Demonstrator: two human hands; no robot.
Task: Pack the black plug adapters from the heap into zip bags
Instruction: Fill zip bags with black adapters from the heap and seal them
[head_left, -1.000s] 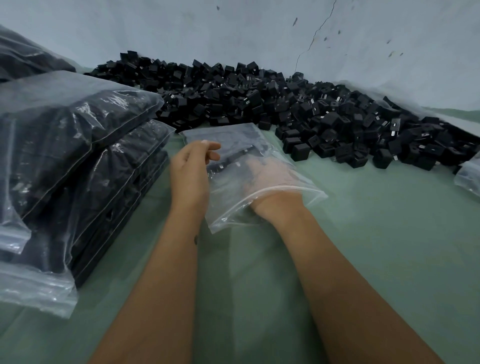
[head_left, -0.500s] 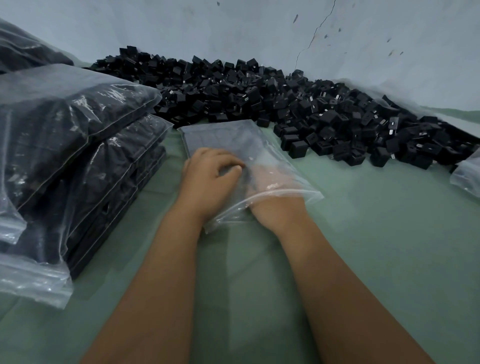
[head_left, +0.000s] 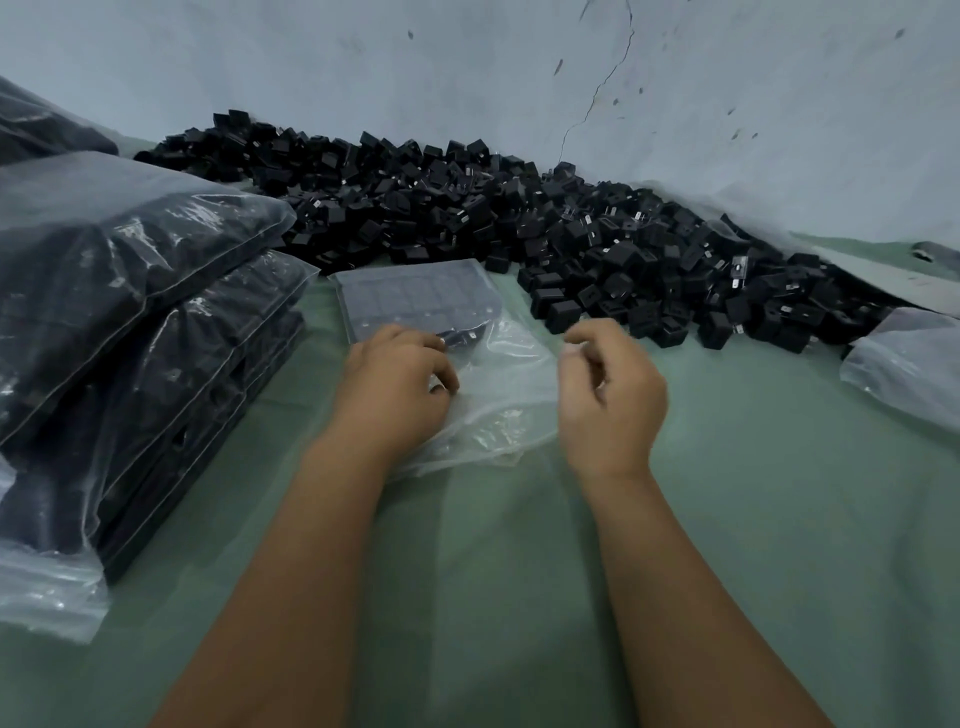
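Fingers of the left hand are curling onto the zip bag, pinning it; right hand is hovering loosely curled, empty. Best grab adapters next from the heap's near edge.

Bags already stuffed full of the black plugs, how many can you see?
3, maybe more. Two full bags lie stacked at the left, top bag on lower bag. A third peeks in behind them at the far left edge. Others may be hidden.
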